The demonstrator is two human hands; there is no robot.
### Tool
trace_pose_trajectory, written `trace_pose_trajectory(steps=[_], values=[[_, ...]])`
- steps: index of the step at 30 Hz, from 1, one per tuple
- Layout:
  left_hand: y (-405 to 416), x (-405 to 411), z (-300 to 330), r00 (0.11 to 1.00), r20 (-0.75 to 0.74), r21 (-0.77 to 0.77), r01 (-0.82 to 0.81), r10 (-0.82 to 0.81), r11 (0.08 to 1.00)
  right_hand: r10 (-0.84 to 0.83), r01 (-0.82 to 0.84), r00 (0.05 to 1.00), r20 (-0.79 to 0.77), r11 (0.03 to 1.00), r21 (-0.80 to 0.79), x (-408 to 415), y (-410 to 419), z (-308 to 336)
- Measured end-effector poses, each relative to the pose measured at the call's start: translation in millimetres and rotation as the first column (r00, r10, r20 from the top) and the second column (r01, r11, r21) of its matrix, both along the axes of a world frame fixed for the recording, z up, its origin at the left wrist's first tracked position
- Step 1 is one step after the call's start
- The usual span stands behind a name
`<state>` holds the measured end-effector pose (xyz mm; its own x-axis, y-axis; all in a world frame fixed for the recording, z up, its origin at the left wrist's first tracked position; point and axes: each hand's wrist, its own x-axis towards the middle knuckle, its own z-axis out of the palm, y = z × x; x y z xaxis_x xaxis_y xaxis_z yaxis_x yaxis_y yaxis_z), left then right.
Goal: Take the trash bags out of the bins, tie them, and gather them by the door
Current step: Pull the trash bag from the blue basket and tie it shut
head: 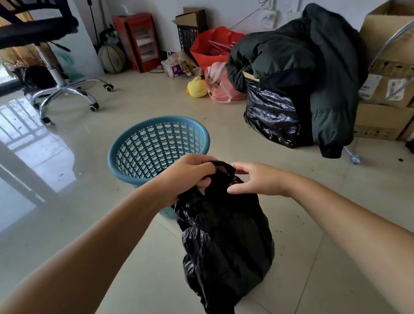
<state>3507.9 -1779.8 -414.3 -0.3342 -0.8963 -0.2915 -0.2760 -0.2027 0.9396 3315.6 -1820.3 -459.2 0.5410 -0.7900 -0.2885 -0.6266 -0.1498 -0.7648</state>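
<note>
A full black trash bag (225, 244) stands on the tiled floor in front of me, its neck gathered at the top. My left hand (190, 176) grips the bunched neck from the left. My right hand (254, 180) is at the neck from the right, fingertips pinching the plastic. Just behind the bag sits a blue perforated plastic bin (133, 149) with no bag inside. Another black bag (270, 117) sits at the right, half covered by a dark jacket (319, 68).
An office chair (61, 90) on wheels stands at the back left. Cardboard boxes (390, 66) are stacked at the right. A red heater (141, 43), red and pink bags and a yellow plush duck (196, 87) lie along the far wall. Glossy tiled floor (36, 174) spreads left.
</note>
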Motion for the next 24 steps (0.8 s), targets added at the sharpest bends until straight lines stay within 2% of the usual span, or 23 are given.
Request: trace_pose_trajectory(steps=[2, 4, 5, 7, 8, 9, 10, 12, 14, 16, 18, 19, 21, 24], values=[[7, 4, 3, 0.998, -0.013, 0.022, 0.060, -0.060, 0.998, -0.039, 0.032, 0.998, -0.041, 0.987, -0.155, 17, -2, -16], [13, 9, 6, 0.993, -0.039, 0.048, 0.116, -0.114, 0.992, -0.086, 0.076, 0.996, -0.037, 0.971, -0.227, 39, 0, -27], [14, 12, 6, 0.991, -0.062, 0.058, 0.126, -0.123, 0.990, -0.134, 0.102, 0.985, -0.107, 0.959, -0.264, 48, 1, -32], [13, 19, 6, 0.988, -0.139, 0.064, 0.073, -0.064, 0.995, -0.220, 0.071, 0.892, -0.395, 0.931, -0.358, 57, -1, -40], [11, 24, 7, 0.982, -0.189, 0.057, 0.013, -0.002, 0.998, -0.267, 0.070, 0.842, -0.468, 0.915, -0.397, 55, -3, -42], [7, 29, 7, 0.971, -0.231, 0.031, -0.060, 0.066, 0.998, -0.320, 0.114, 0.831, -0.456, 0.899, -0.423, 51, -6, -42], [3, 34, 8, 0.957, -0.256, -0.011, -0.144, 0.136, 0.990, -0.379, 0.197, 0.840, -0.388, 0.880, -0.433, 45, -9, -39], [-6, 44, 6, 0.924, -0.258, -0.085, -0.311, 0.281, 0.947, -0.499, 0.416, 0.854, -0.146, 0.824, -0.384, 24, -18, -31], [-17, 50, 0, 0.871, -0.226, -0.074, -0.462, 0.436, 0.884, -0.624, 0.627, 0.775, 0.098, 0.740, -0.243, 1, -24, -18], [-25, 49, -10, 0.825, -0.132, -0.066, -0.560, 0.550, 0.826, -0.700, 0.730, 0.671, 0.245, 0.681, -0.055, -17, -26, -8], [-26, 38, -19, 0.839, 0.012, -0.132, -0.538, 0.544, 0.832, -0.721, 0.737, 0.613, 0.321, 0.669, 0.095, -26, -25, -3], [-24, 30, -22, 0.861, 0.060, -0.161, -0.492, 0.506, 0.856, -0.701, 0.705, 0.627, 0.340, 0.696, 0.136, -27, -23, 0], [-20, 12, -23, 0.906, 0.080, -0.185, -0.396, 0.416, 0.899, -0.586, 0.577, 0.726, 0.359, 0.804, 0.144, -25, -17, 7], [-17, -8, -18, 0.929, -0.001, -0.204, -0.362, 0.369, 0.910, -0.374, 0.378, 0.860, 0.346, 0.924, 0.059, -17, -3, 23]])
